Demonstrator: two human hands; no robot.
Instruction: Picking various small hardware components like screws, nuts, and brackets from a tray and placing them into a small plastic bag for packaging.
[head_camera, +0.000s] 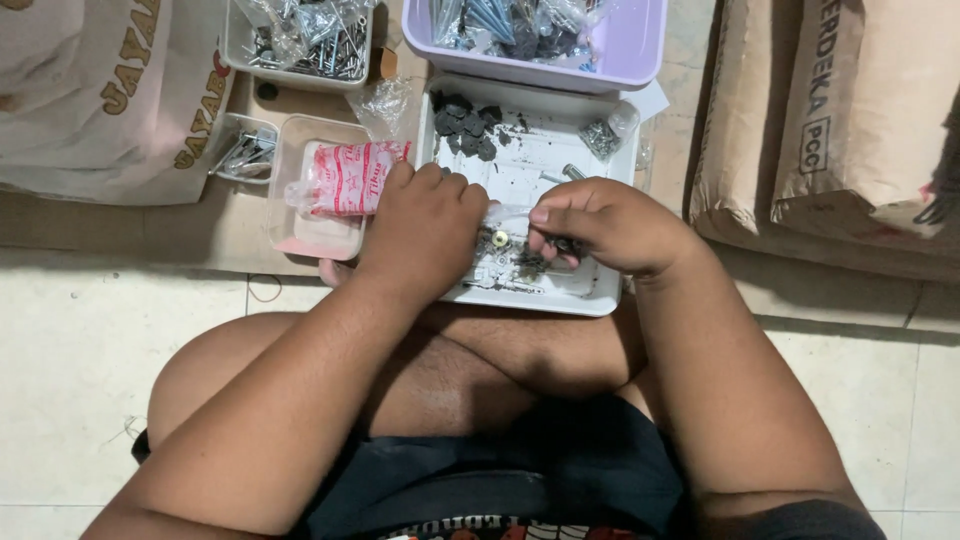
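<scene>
— Hands, as recorded?
— Left hand (425, 232) was curled shut over the white rectangular plastic tray (590, 290); right hand (600, 225) was pinched on a small dark washer (562, 243).
— Beyond?
— A lilac plastic tub (640, 45) of screws was logged.

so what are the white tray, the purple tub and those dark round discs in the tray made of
White tray: likely plastic, smooth moulded rim, scuffed and dirty. Purple tub: plastic too, glossy, rounded lip. Dark discs: matte black, probably rubber washers, too small to confirm.
</scene>
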